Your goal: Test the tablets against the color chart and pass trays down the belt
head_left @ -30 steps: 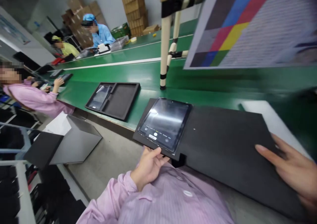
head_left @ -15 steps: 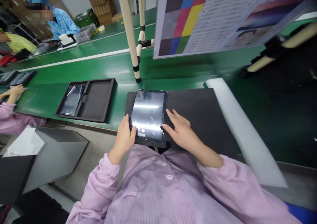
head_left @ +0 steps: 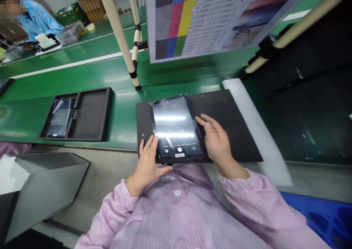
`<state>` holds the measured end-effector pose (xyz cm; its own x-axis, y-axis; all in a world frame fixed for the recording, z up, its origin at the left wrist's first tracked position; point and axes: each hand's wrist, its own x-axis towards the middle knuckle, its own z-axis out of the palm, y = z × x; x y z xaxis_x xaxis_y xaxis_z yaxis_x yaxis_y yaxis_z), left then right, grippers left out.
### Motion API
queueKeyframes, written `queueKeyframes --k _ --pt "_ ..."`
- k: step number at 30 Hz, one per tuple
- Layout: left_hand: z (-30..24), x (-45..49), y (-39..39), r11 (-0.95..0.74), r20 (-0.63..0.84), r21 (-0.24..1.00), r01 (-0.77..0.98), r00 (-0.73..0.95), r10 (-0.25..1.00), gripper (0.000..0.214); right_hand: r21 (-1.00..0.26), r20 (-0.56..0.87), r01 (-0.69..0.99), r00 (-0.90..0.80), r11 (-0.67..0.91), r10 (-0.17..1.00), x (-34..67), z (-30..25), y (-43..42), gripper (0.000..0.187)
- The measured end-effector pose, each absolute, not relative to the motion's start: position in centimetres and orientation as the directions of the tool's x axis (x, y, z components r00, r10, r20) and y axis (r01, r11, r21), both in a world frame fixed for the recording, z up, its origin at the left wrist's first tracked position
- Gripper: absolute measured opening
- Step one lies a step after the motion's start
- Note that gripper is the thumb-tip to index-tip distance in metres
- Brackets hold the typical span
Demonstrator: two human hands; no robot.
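A black tablet (head_left: 176, 124) lies on a black mat (head_left: 231, 128), its lit screen showing camera-style controls along the bottom and bright reflected bands. My left hand (head_left: 148, 161) has its fingers spread at the tablet's lower left edge, with the thumb stretched out below the bottom edge. Beside the right edge is my right hand (head_left: 218, 141), fingers extended toward the tablet and thumb raised. I see nothing held in it; whether its fingertips touch the edge, I cannot tell.
Left on the green bench (head_left: 123, 120) is a black two-compartment tray (head_left: 106, 113) holding a film-covered tablet (head_left: 59, 117). A white foam strip (head_left: 258, 128) runs along the mat's right side. Beige pipe posts (head_left: 118, 32) and a hanging colour chart (head_left: 192, 25) stand ahead. A co-worker in blue (head_left: 41, 18) sits across.
The tablet has turned slightly, and its screen now shows controls. My left hand has spread its fingers lower down; my right hand has partly drawn in, thumb lifted. The view has shifted right.
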<state>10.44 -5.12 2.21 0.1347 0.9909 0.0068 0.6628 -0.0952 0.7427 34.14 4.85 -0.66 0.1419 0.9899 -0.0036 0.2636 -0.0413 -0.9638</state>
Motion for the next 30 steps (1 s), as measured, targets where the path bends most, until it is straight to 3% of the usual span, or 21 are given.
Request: queueKeyframes --k 6,8,11,14,16,18,21,23,25,28,30 --pt "2.4 11.3 -4.2 -0.165 -0.066 0.621 0.767 0.26 0.963 0.111 -0.998 -0.055 0.016 0.242 -0.061 0.969 36.1 -0.5 4.9 0.055" --pt "2.0 11.7 -4.2 -0.205 -0.062 0.573 0.794 0.291 0.955 0.111 -0.994 -0.031 0.093 0.26 -0.057 0.965 37.0 -0.6 4.6 0.055" --pt "0.9 12.4 -4.1 -0.257 -0.029 0.463 0.848 0.305 0.952 0.114 -0.923 0.056 0.384 0.209 -0.029 0.976 39.0 -1.0 4.8 0.057" --pt "-0.1 12.9 -3.8 -0.277 0.032 0.276 0.92 0.28 0.96 0.109 -0.708 0.275 0.705 0.229 0.036 0.934 42.0 -1.6 5.8 0.064" --pt "-0.3 12.9 -3.9 -0.272 0.053 0.167 0.948 0.266 0.962 0.106 -0.572 0.321 0.819 0.267 -0.039 0.908 44.3 -1.9 6.5 0.068" --pt "0.0 12.6 -4.2 -0.261 0.046 0.096 0.961 0.258 0.965 0.105 -0.521 0.218 0.846 0.263 -0.116 0.94 46.1 -1.9 6.6 0.069" --pt "1.0 11.0 -4.8 -0.234 0.02 0.02 0.972 0.234 0.972 0.104 -0.573 0.038 0.813 0.149 -0.1 0.988 46.7 -1.3 6.1 0.067" --pt "1.7 9.2 -5.2 -0.217 -0.003 -0.017 0.976 0.217 0.976 0.104 -0.574 0.059 0.818 0.095 -0.044 0.994 46.0 -0.6 5.7 0.064" --pt "2.2 7.0 -5.4 -0.201 -0.031 -0.029 0.979 0.2 0.979 0.103 -0.471 0.111 0.882 0.094 -0.031 0.989 45.2 -0.1 5.7 0.065" --pt "2.9 3.9 -6.0 -0.168 -0.07 0.016 0.986 0.168 0.983 0.102 -0.283 -0.005 0.951 0.129 -0.125 0.992 45.1 -0.3 5.8 0.07" --pt "3.2 2.6 -6.5 -0.163 -0.065 0.075 0.984 0.168 0.984 0.099 -0.264 -0.009 0.955 0.137 -0.134 0.991 45.7 -0.6 5.7 0.069"
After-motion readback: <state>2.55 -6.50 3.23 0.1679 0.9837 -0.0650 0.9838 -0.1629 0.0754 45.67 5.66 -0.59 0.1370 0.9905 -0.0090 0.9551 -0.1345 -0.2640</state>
